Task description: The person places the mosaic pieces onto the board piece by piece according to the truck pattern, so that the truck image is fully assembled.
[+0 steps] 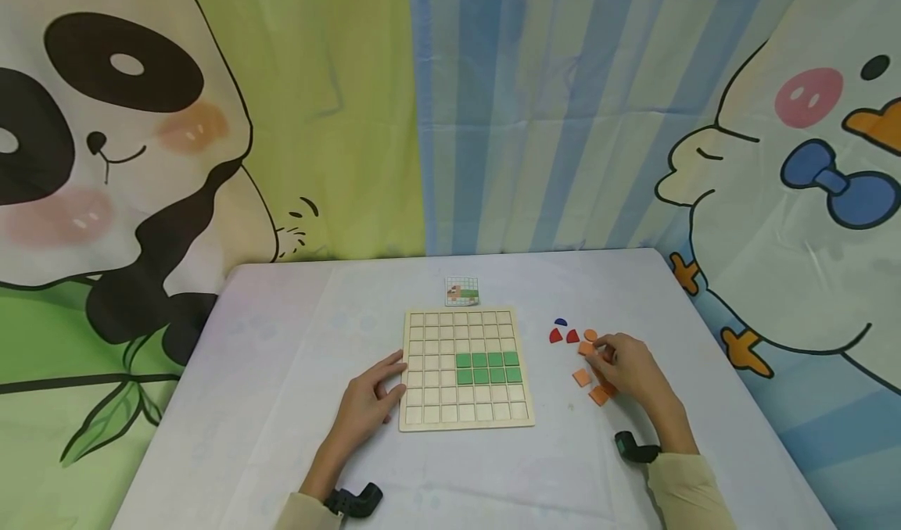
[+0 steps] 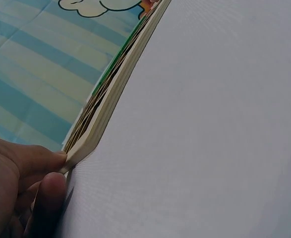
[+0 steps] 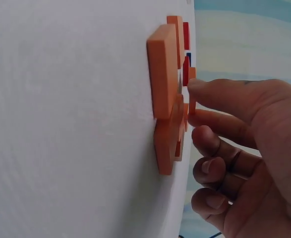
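A pale wooden grid board (image 1: 431,424) lies on the white table, with several green square tiles (image 1: 481,375) in two rows at its right side. My left hand (image 1: 366,397) touches the board's left edge with its fingertips; in the left wrist view those fingertips (image 2: 56,158) rest against the board's rim (image 2: 98,121). Over the loose pieces on the right, my right hand (image 1: 626,366) pinches an orange square tile (image 3: 193,74) between thumb and index finger, its other fingers loosely curled. Below it lie several orange tiles (image 1: 599,395), partly hidden by the hand.
Behind the loose orange tiles lie two red pieces (image 1: 572,335), a blue half-round piece (image 1: 560,322) and an orange round piece (image 1: 590,334). A small picture card (image 1: 461,291) lies beyond the board's far edge. Cartoon-printed curtains (image 1: 535,123) hang behind the table.
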Demonstrator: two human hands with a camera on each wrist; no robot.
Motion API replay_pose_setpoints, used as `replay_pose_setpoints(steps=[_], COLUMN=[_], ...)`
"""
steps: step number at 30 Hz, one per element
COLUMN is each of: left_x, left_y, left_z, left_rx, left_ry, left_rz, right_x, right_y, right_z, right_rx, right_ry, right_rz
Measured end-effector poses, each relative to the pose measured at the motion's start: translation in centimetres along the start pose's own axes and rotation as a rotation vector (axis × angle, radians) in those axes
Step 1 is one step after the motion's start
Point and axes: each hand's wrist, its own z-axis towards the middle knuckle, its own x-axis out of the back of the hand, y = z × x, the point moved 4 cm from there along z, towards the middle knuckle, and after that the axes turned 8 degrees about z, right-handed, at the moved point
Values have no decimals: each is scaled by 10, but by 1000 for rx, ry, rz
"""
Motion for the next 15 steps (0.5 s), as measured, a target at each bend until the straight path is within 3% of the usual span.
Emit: replay_pose_setpoints(steps=[7,15], left_x=[0,0], left_y=[1,1], left_z=[0,-1], left_rx=[3,-21], left_ry=[0,15], left_rz=[0,-14], right_x=[-6,-18], right_y=[-16,-39], right_z=[-2,-1], right_rx=[15,112], right_ry=[7,11], right_rz=[34,30])
